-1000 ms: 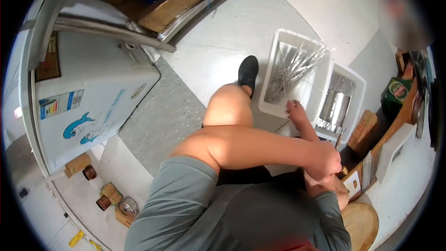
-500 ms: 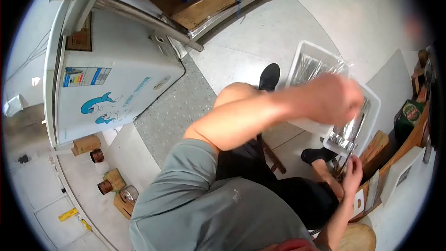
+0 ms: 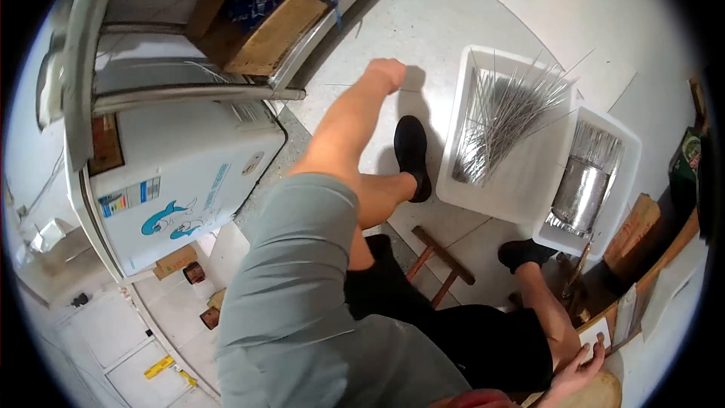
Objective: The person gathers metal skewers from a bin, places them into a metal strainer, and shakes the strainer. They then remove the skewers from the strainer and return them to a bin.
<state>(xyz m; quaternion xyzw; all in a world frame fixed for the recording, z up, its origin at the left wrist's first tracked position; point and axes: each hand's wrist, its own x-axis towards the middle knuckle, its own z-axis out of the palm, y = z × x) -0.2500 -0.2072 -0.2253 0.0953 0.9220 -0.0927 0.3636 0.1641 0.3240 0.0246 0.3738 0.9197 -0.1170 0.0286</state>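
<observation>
My left hand [image 3: 387,74] is reached out far over the floor, beyond the black shoe [image 3: 411,153]. It is closed like a fist, and what its fingers hold, if anything, is hidden. My right hand [image 3: 581,370] is low at the right beside my knee, fingers apart and slightly bent, with nothing visible in it. Between my feet and the wall side stands a white plastic tub [image 3: 495,208] with many thin silver metal wires [image 3: 513,109] fanning out of it. Overlapping its right side is a smaller white tub [image 3: 633,162] holding a shiny ribbed silver bundle [image 3: 580,195].
A white chest with dolphin pictures [image 3: 192,204] stands at the left. Above it a metal-framed shelf [image 3: 204,97] holds an open cardboard box [image 3: 276,34]. A wooden stool [image 3: 445,257] stands below my legs. Cardboard pieces [image 3: 634,227] lean at the right.
My left hand has swung left, away from above the tubs, uncovering the wires. My right hand has dropped down from the smaller tub's near end and its fingers have spread. The view has shifted.
</observation>
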